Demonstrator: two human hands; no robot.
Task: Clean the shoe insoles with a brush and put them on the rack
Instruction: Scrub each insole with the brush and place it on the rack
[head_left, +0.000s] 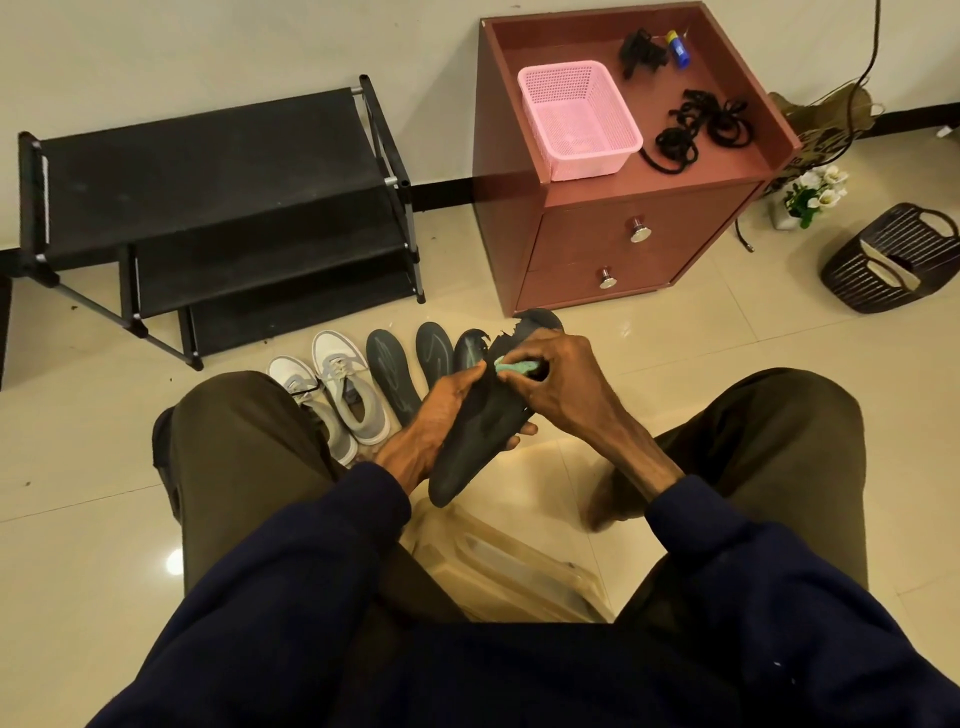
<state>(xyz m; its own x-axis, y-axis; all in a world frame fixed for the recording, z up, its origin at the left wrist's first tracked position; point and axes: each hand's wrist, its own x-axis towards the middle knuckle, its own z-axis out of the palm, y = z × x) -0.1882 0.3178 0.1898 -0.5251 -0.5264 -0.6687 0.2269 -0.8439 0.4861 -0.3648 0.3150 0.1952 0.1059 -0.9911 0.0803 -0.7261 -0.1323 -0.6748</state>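
Black insole lies across left fingers curled beneath; right fingers grip teal brush atop.

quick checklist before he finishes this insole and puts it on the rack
1. Insole secure: the left hand grips the insole from beneath, thumb on top. Ok.
2. Brush in place: the right hand grips the green brush against the insole's upper half. Ok.
3. Insole clean enough to shelve: its surface is dark and shows no detail. Cannot tell.
4. Room on the rack: the shelves in view hold nothing. Ok.
5. Every insole cleaned and racked: three insoles lie beside the shoes, none on the rack. Not ok.
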